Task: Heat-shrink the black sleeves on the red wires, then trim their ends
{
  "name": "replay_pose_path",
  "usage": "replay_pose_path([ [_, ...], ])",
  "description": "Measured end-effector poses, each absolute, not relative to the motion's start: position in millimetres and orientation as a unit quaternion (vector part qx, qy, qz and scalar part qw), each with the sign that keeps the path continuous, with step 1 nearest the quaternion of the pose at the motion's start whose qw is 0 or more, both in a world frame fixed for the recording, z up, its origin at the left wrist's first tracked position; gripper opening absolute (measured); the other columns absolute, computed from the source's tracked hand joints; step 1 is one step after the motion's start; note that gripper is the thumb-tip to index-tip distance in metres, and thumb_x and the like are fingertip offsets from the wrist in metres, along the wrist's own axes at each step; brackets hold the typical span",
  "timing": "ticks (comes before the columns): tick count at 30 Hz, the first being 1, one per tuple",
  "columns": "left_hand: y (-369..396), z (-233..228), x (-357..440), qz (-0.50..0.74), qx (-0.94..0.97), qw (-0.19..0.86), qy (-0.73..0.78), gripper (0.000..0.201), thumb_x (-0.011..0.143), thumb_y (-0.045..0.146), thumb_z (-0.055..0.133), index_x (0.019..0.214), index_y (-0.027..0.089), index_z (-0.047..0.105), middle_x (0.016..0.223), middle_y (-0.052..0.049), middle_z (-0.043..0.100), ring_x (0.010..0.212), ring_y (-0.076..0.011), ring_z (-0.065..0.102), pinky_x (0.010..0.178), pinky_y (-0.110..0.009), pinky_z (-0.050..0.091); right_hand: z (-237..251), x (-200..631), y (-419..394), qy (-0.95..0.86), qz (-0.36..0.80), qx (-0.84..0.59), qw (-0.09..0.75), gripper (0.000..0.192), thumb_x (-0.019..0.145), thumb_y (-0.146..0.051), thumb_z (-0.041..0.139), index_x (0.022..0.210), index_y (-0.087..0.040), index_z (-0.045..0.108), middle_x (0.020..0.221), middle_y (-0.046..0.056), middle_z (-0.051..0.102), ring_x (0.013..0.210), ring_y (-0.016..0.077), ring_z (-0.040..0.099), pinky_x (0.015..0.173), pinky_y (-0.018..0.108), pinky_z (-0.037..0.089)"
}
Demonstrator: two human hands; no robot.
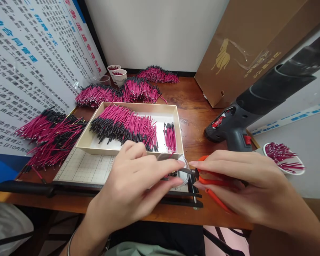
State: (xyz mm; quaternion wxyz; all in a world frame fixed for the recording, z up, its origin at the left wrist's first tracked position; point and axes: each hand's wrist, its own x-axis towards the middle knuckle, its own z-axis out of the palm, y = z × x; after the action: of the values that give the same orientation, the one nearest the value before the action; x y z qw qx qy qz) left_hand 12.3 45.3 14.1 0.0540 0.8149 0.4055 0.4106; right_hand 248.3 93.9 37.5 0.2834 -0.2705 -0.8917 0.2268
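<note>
My left hand (133, 174) is closed, thumb and index fingertip pinching a thin pink wire (165, 176) with a dark end, mostly hidden by the fingers. My right hand (242, 174) grips small scissors (218, 182) by their orange-red handles. Their dark blades point left, close to the left fingertips. Just beneath sits a clear plastic cup (186, 160), partly covered by the left hand, with small dark and gold bits visible in it. Behind the hands, a cream box (96, 150) holds a large row of black-tipped pink wires (128, 122) and a smaller bundle (170, 137).
A paper trimmer (82, 165) with a long black handle (24, 187) lies along the table's front edge. Wire piles (56, 135) and paper cups (120, 77) stand left and behind. At right are a heat gun (245, 117), a brown carton (229, 53) and a wire-filled cup (292, 170).
</note>
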Motion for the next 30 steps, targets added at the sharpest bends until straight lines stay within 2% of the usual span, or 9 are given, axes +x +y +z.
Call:
replay_pose_path([
  [3, 50, 15, 11, 0.401, 0.834, 0.008, 0.378, 0.014, 0.095, 0.012, 0.065, 0.105, 0.019, 0.07, 0.06, 0.004, 0.053, 0.066, -0.0157, 0.033, 0.066, -0.034, 0.028, 41, 250, 94, -0.899, 0.222, -0.264, 0.269, 0.022, 0.088, -0.005, 0.062, 0.104, -0.017, 0.07, 0.075, -0.001, 0.068, 0.061, 0.0075, 0.06, 0.053, 0.019, 0.047],
  [6, 50, 14, 7, 0.421, 0.823, 0.007, 0.382, 0.019, 0.091, 0.005, 0.066, 0.102, 0.019, 0.07, 0.059, 0.004, 0.051, 0.066, -0.0154, 0.032, 0.067, -0.033, 0.028, 45, 254, 93, -0.907, 0.203, -0.267, 0.257, 0.021, 0.091, -0.01, 0.058, 0.106, -0.02, 0.068, 0.076, 0.0, 0.069, 0.059, 0.0096, 0.061, 0.049, 0.021, 0.047],
  [10, 49, 16, 4, 0.432, 0.804, 0.018, 0.409, 0.006, 0.092, 0.014, 0.07, 0.089, 0.019, 0.069, 0.06, 0.005, 0.053, 0.065, -0.0142, 0.035, 0.066, -0.033, 0.028, 48, 261, 91, -0.909, 0.158, -0.296, 0.246, 0.023, 0.091, -0.011, 0.054, 0.105, -0.026, 0.065, 0.074, -0.002, 0.068, 0.055, 0.0108, 0.061, 0.043, 0.023, 0.045],
  [14, 49, 21, 15, 0.393, 0.81, 0.026, 0.434, 0.04, 0.097, 0.03, 0.062, 0.06, 0.016, 0.054, 0.058, 0.002, 0.048, 0.066, -0.015, 0.034, 0.066, -0.035, 0.026, 44, 270, 89, -0.906, 0.158, -0.307, 0.243, 0.023, 0.093, -0.014, 0.054, 0.106, -0.03, 0.063, 0.072, -0.005, 0.068, 0.052, 0.0082, 0.059, 0.044, 0.02, 0.044],
  [16, 48, 23, 21, 0.394, 0.802, 0.04, 0.447, 0.042, 0.095, 0.025, 0.053, 0.055, 0.016, 0.045, 0.059, 0.001, 0.042, 0.066, -0.0152, 0.034, 0.066, -0.036, 0.026, 39, 274, 87, -0.904, 0.17, -0.312, 0.237, 0.024, 0.093, -0.015, 0.057, 0.11, -0.031, 0.062, 0.075, -0.004, 0.068, 0.054, 0.0084, 0.06, 0.046, 0.02, 0.045],
  [20, 43, 25, 24, 0.447, 0.769, 0.075, 0.451, 0.031, 0.088, 0.019, 0.044, 0.058, 0.017, 0.036, 0.065, 0.001, 0.035, 0.067, -0.0149, 0.032, 0.067, -0.037, 0.027, 30, 280, 85, -0.9, 0.184, -0.324, 0.228, 0.025, 0.094, -0.02, 0.061, 0.116, -0.032, 0.062, 0.073, -0.004, 0.065, 0.051, 0.0104, 0.057, 0.043, 0.023, 0.041],
  [23, 41, 28, 14, 0.461, 0.746, 0.075, 0.475, 0.032, 0.094, 0.024, 0.039, 0.063, 0.018, 0.036, 0.07, 0.001, 0.036, 0.068, -0.0154, 0.035, 0.066, -0.037, 0.028, 28, 278, 84, -0.901, 0.176, -0.327, 0.224, 0.028, 0.093, -0.021, 0.064, 0.119, -0.033, 0.06, 0.078, -0.003, 0.067, 0.055, 0.0116, 0.06, 0.046, 0.023, 0.046],
  [26, 44, 33, -3, 0.424, 0.729, 0.083, 0.531, 0.032, 0.101, 0.023, 0.031, 0.072, 0.019, 0.043, 0.073, 0.0, 0.042, 0.068, -0.0153, 0.042, 0.064, -0.035, 0.032, 31, 268, 84, -0.899, 0.171, -0.328, 0.235, 0.025, 0.094, -0.02, 0.062, 0.117, -0.03, 0.061, 0.083, -0.001, 0.071, 0.061, 0.0124, 0.065, 0.052, 0.022, 0.051],
  [30, 61, 35, -37, 0.364, 0.693, 0.03, 0.622, 0.03, 0.105, 0.026, 0.036, 0.085, 0.02, 0.058, 0.07, 0.001, 0.051, 0.062, -0.0147, 0.046, 0.059, -0.032, 0.036, 34, 253, 86, -0.889, 0.167, -0.316, 0.287, 0.015, 0.091, -0.018, 0.062, 0.103, -0.024, 0.069, 0.07, -0.001, 0.068, 0.05, 0.0098, 0.059, 0.04, 0.019, 0.043],
])
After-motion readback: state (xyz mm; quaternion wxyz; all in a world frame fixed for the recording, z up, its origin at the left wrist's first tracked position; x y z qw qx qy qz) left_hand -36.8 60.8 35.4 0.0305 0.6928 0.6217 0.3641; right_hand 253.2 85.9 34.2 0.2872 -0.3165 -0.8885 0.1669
